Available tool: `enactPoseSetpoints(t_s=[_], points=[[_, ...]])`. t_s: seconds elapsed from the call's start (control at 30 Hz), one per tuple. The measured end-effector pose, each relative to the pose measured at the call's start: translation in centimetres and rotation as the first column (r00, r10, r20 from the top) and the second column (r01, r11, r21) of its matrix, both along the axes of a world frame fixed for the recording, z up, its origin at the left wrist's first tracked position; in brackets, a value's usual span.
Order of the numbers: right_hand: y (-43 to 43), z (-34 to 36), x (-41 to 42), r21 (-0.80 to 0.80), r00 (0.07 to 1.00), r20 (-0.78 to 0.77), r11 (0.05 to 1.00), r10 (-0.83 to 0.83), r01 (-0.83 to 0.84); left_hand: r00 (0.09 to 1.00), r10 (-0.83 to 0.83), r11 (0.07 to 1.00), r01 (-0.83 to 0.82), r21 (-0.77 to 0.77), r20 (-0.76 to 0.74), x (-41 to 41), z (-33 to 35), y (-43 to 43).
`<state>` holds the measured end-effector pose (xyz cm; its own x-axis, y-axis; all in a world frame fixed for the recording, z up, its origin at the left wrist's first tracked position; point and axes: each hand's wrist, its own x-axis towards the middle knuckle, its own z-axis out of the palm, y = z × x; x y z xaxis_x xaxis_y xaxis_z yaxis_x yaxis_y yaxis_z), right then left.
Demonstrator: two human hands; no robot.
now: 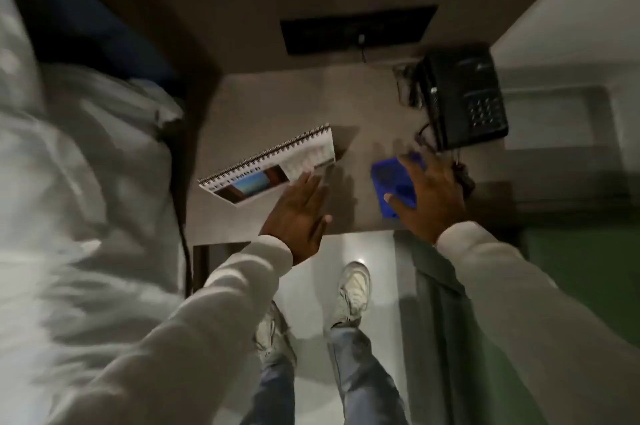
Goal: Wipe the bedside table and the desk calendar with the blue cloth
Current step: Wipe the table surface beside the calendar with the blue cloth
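The grey bedside table (277, 95) lies below me. A spiral-bound desk calendar (270, 165) stands tilted on its left half. My left hand (298, 213) hovers flat just in front of the calendar, fingers spread, fingertips at its lower edge and holding nothing. On the right half lies the folded blue cloth (391, 182). My right hand (426, 196) presses down on it with the palm and spread fingers, covering its right part.
A black desk telephone (464, 99) with its cord sits at the table's back right corner. A dark wall panel (356, 30) is behind the table. White bedding (76, 199) fills the left. My shoes (349, 293) stand on the pale floor.
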<state>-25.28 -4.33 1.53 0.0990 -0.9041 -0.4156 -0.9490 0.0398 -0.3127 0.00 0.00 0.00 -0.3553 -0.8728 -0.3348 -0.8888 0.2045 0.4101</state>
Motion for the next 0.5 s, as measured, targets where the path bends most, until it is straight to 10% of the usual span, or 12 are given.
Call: enactPoseSetpoints(t_s=[0.5], points=[[0.8,-11.3,1.4,-0.234,0.995,-0.088,0.972,-0.05,0.028,0.969,0.009,0.99,0.026,-0.138,0.246,-0.1,-13.3,2.7]])
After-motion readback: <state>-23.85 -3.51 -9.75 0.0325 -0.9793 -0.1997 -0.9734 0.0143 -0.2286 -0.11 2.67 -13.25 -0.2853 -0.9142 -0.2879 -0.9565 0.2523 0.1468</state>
